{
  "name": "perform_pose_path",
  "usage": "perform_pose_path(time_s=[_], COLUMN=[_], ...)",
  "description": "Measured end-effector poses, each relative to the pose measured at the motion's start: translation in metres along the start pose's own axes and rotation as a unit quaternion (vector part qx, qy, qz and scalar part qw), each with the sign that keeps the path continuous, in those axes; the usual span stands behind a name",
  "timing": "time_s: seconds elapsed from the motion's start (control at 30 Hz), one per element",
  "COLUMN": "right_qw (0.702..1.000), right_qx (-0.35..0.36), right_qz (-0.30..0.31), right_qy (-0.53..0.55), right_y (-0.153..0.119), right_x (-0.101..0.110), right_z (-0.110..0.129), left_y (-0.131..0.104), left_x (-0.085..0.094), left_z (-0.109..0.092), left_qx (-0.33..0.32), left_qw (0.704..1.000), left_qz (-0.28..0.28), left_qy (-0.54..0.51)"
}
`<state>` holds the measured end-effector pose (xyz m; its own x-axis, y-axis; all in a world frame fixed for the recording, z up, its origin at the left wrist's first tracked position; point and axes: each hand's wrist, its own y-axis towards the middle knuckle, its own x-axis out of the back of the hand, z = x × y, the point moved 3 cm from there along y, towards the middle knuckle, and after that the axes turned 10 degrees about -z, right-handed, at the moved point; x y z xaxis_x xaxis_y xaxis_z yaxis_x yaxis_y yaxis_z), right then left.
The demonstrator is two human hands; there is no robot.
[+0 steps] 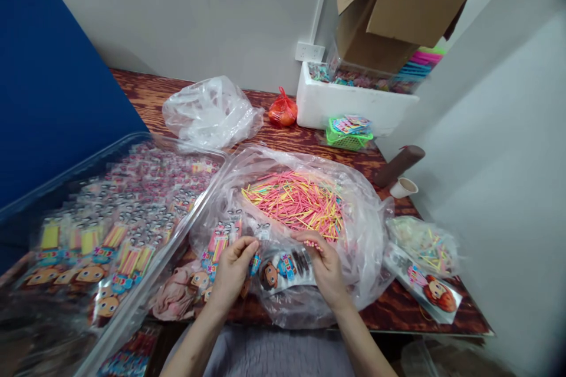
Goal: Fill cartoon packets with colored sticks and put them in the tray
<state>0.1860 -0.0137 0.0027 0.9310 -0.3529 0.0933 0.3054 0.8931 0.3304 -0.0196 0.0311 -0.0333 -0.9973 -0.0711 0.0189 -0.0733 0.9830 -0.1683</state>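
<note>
A large clear bag (362,230) lies open at the middle of the table, with a heap of thin pink and yellow sticks (300,200) inside. In front of the heap my right hand (322,262) is closed around a small bunch of sticks, their ends showing at the fingertips. My left hand (236,262) pinches at the edge of a clear packet, thumb against forefinger; its exact grip is partly hidden. Between the hands lies a printed packet (285,271) with a cartoon face. Filled packets (219,241) lie beside my left hand.
A clear tub (186,221) full of packets stands at left. Behind are a crumpled plastic bag (214,115), a red bag (283,111), a green basket (349,140) and a white foam box (349,107). A paper cup (403,188) and printed packets (435,294) are at right.
</note>
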Motion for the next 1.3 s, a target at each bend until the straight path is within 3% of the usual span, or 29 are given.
perform_pose_path(time_s=[0.2, 0.37, 0.43, 0.53, 0.6, 0.7, 0.8, 1.0, 1.17, 1.3], right_qw=[1.0, 0.99, 0.96, 0.884, 0.844, 0.82, 0.839, 0.936, 0.948, 0.959], right_qx=[-0.007, -0.102, -0.167, -0.265, -0.31, -0.33, -0.319, -0.248, -0.242, -0.222], right_qz=[0.02, -0.026, -0.054, -0.033, -0.003, 0.027, 0.037, 0.056, 0.125, 0.078], right_qy=[0.005, 0.098, 0.218, 0.385, 0.438, 0.467, 0.44, 0.242, 0.164, 0.156], right_y=[0.002, 0.02, 0.035, 0.056, 0.063, 0.063, 0.056, 0.042, 0.031, 0.027], right_x=[-0.005, -0.013, -0.02, -0.037, -0.047, -0.057, -0.061, -0.054, -0.048, -0.046], right_z=[0.002, 0.004, 0.008, 0.019, 0.028, 0.036, 0.035, 0.033, 0.036, 0.034], left_y=[-0.004, -0.01, -0.012, -0.015, -0.015, -0.016, -0.015, -0.015, -0.013, -0.012], left_x=[0.001, -0.003, -0.006, -0.01, -0.011, -0.012, -0.011, -0.012, -0.011, -0.009], left_z=[-0.023, -0.029, -0.029, -0.032, -0.034, -0.034, -0.032, -0.026, -0.021, -0.022], left_qx=[-0.146, -0.169, -0.162, -0.161, -0.161, -0.15, -0.133, -0.105, -0.099, -0.101], left_qw=[0.989, 0.984, 0.984, 0.983, 0.982, 0.984, 0.988, 0.993, 0.995, 0.995], left_qz=[-0.001, 0.028, 0.053, 0.083, 0.09, 0.087, 0.08, 0.059, 0.029, 0.008], left_qy=[0.036, 0.045, 0.043, 0.038, 0.033, 0.023, 0.016, 0.008, -0.009, -0.02])
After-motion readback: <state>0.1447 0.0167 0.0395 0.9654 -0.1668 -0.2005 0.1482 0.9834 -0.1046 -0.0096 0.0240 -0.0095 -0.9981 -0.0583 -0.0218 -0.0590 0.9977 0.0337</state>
